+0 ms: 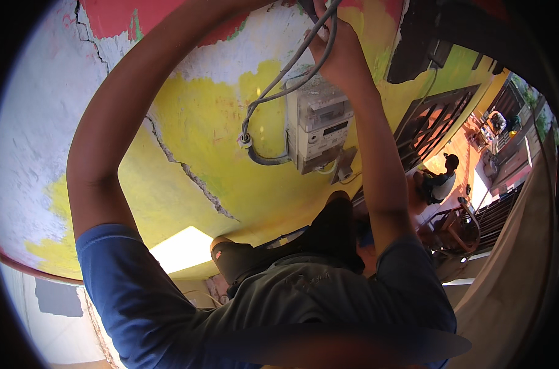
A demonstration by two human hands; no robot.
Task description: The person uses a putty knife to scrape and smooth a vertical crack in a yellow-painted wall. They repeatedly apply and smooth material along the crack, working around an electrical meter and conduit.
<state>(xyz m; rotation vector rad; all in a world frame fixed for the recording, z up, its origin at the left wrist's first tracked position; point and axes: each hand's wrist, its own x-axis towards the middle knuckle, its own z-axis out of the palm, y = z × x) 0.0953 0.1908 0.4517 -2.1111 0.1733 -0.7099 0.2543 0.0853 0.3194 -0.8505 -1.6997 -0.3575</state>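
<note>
Both my arms are raised against a painted wall. My left forearm [138,74] curves up past the top edge, which cuts off the left hand. My right hand [341,55] is up near the top edge above an electricity meter [319,126], its fingers curled closed. What they pinch is hidden behind a looped grey cable [284,72], which crosses in front of the fingers. Part of a dark object [306,6] shows just above that hand. Lower down, the cable reaches a curved grey conduit [268,160] beside the meter.
The wall [199,117] is yellow, white and red, with a long crack [184,169] running down it. To the right are a window grille [436,120], a seated person [438,178] in a cap and a wooden chair [455,230]. Thin wires hang below the meter.
</note>
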